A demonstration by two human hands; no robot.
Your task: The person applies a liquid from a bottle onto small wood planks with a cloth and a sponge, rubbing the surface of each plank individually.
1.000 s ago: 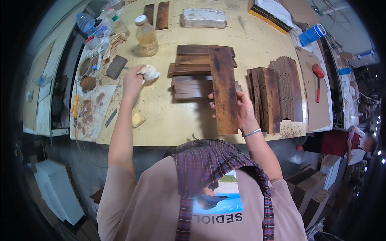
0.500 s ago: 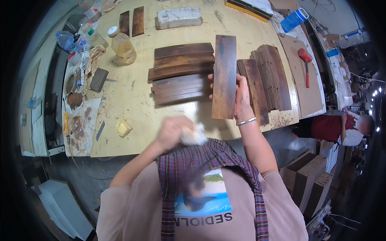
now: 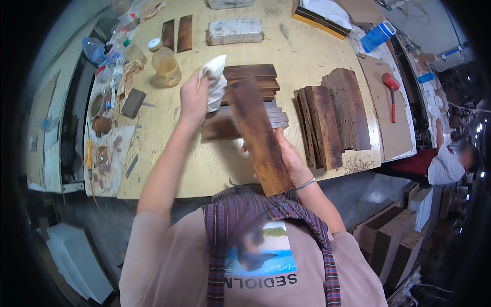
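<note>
Head view: wiping the far end of a dark plank over the bench's near edge.
The right hand [image 3: 289,158] props the plank [image 3: 258,134] from beneath, fingers curled on it; the left hand [image 3: 194,97] grips a white cloth [image 3: 216,82] bunched against its top. Next call, I judge: steady strokes along the grain. An amber bottle [image 3: 164,64] with a white cap stands toward the far left corner of the bench [image 3: 307,46].

A dark brown wooden plank [image 3: 260,135] with lighter orange-brown streaks is held over a pale yellowish tabletop [image 3: 302,48], beside a white cloth [image 3: 216,79]. Behind it lie stacks of dark brown boards [image 3: 335,115], a bottle of amber liquid [image 3: 164,64] with a white cap, a red-handled tool [image 3: 391,87] and a blue container [image 3: 377,36]. The person wears a beige shirt [image 3: 169,266] and a purple-and-red plaid scarf [image 3: 230,225].
</note>
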